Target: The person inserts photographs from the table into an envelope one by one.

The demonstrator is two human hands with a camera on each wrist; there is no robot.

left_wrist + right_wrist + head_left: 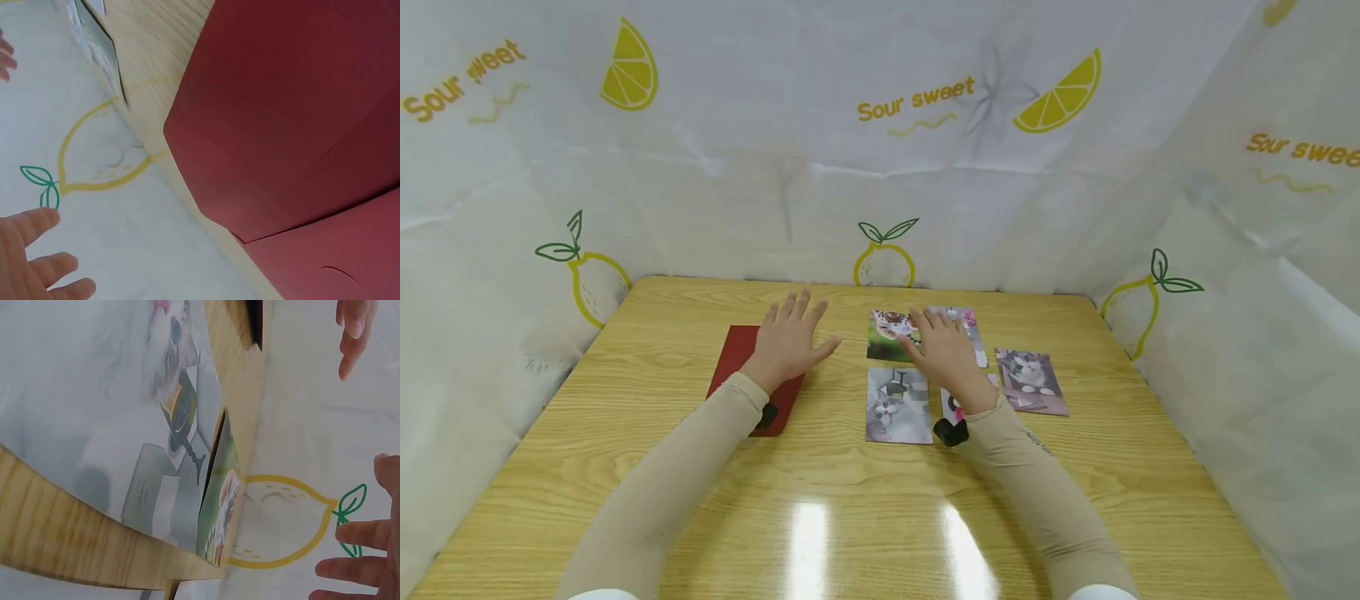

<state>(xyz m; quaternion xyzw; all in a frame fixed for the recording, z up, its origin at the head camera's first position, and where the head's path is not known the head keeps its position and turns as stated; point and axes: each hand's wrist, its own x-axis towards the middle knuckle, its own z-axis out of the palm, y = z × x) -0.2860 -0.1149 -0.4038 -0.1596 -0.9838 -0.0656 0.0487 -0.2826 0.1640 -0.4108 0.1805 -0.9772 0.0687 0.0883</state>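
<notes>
My left hand [786,346] is held with its fingers spread above a red envelope [730,354], empty. The left wrist view shows the envelope's flap and a curved slit in its lower part. My right hand [946,357] hovers with fingers extended over a group of picture cards, holding nothing. Around it lie a tiger card [886,346], a grey-white card with a kitten [897,412], and a card with pink [976,333] behind the fingers. Another card [950,407] is mostly covered by the right wrist. A cat card [1033,383] lies slightly turned on the right.
The cards and envelope lie on a wood-grain table [835,483]. A white curtain [760,200] with lemon prints hangs behind the table and along both sides. A small black camera [951,432] sits on the right wrist.
</notes>
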